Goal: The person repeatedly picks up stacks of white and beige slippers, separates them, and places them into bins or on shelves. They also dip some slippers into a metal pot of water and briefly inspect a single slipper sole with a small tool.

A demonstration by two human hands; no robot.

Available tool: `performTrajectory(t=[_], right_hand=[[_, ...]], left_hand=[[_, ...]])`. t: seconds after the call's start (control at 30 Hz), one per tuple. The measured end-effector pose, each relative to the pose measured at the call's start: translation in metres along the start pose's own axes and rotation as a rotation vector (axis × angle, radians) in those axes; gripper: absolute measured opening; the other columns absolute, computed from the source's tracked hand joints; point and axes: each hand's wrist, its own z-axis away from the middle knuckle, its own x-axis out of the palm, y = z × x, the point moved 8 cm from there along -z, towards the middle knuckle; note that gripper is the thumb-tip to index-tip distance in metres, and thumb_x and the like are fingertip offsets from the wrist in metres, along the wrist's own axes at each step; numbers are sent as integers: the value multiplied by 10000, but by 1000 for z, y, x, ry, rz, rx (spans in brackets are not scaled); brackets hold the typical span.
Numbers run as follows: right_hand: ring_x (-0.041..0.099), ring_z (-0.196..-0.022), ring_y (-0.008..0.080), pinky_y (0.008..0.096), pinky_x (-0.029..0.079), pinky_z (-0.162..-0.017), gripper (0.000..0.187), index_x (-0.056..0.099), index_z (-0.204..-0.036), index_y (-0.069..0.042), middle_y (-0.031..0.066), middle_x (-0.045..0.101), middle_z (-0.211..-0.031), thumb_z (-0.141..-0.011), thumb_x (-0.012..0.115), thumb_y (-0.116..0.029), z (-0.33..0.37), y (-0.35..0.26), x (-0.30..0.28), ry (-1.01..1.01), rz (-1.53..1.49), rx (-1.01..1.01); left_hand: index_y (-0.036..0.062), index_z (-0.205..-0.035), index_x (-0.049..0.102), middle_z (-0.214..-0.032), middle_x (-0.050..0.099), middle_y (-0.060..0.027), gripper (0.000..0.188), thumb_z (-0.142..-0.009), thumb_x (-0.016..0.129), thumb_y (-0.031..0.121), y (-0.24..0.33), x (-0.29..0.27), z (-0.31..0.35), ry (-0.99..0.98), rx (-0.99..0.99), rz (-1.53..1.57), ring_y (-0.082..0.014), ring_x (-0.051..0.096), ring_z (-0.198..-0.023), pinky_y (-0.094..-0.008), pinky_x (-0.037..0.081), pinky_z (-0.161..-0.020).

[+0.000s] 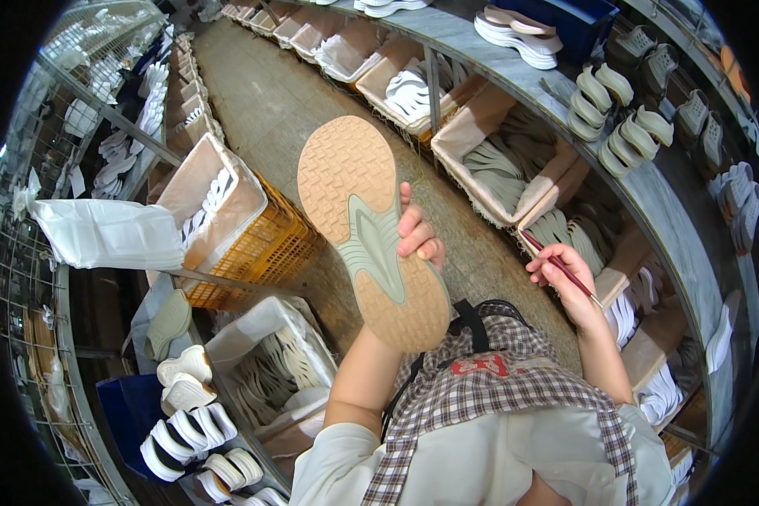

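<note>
A shoe sole [378, 236] is held up in front of me, its tread side facing the camera. The tread is tan with a woven pattern at both ends, and the waist between them is grey-green with a long grooved inset. My left hand [420, 229] grips it by the right edge at the waist; the thumb and palm are hidden behind it. Over to the right, my right hand [562, 282] holds a thin dark-red brush [562, 268] between thumb and fingers, its tip pointing down toward the wrist. Brush and sole are apart.
Cloth-lined crates of soles [497, 173] line the aisle on the right, below a curved grey shelf [641, 207] bearing more soles. A yellow crate [266, 244] stands at left, near a white plastic bag [110, 232]. Stacked white soles [187, 434] lie at lower left beside a lined bin [299, 316].
</note>
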Motion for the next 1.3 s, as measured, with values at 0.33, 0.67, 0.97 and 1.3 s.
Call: performTrajectory(t=[0.33,0.67,0.97,1.3], right_hand=[[586,-793,106,224,458,-714,216,530,-1095,-18,81,642,-964,-960,480,-180,-2,10,11,-45,-22,7],[585,-784,101,223,447,-704,203,540,-1083,-32,79,651,-971,-970,462,-181,0,12,13,-30,-23,8],[603,-746,112,223,462,-692,299,529,-1077,-30,115,671,-931,-988,422,-294,0,18,9,14,-10,33],[605,-728,124,240,474,-691,287,529,-1070,-34,125,671,-907,-996,402,-281,2,18,11,29,-14,40]], left_hand=[[14,-1304,433,-849,493,-20,488,-913,508,295,6,-20,5,74,38,184,-107,530,-760,-328,443,-789],[2,-1320,391,-841,491,-69,602,-905,475,429,0,-4,7,40,-9,-10,-147,505,-681,-343,442,-724],[-14,-1343,360,-821,497,-86,638,-913,440,451,-8,0,5,-77,-82,-136,-151,503,-628,-341,432,-676],[-9,-1378,300,-901,508,-137,766,-861,465,531,-14,2,5,-183,-151,-100,-211,516,-677,-391,427,-695]])
